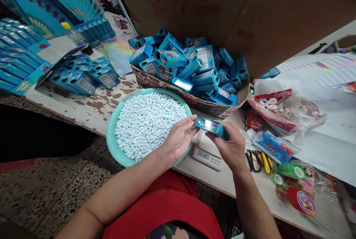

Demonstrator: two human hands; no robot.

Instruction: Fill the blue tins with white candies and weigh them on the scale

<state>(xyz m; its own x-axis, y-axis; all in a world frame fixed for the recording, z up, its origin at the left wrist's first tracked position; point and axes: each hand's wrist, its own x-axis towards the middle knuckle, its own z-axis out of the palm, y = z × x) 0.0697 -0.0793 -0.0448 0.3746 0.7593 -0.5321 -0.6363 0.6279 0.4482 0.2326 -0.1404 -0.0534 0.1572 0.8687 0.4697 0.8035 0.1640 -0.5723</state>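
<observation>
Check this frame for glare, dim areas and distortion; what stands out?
Head view: glare whitens part of the blue box in the right hand and one box in the carton; head view: the tall cardboard behind is dim; head view: boxes at the left edge look stretched.

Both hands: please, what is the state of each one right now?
Left hand: open, fingertips at the end of the blue box; whether they touch it, I cannot tell.
Right hand: closed, holding the blue box.
</observation>
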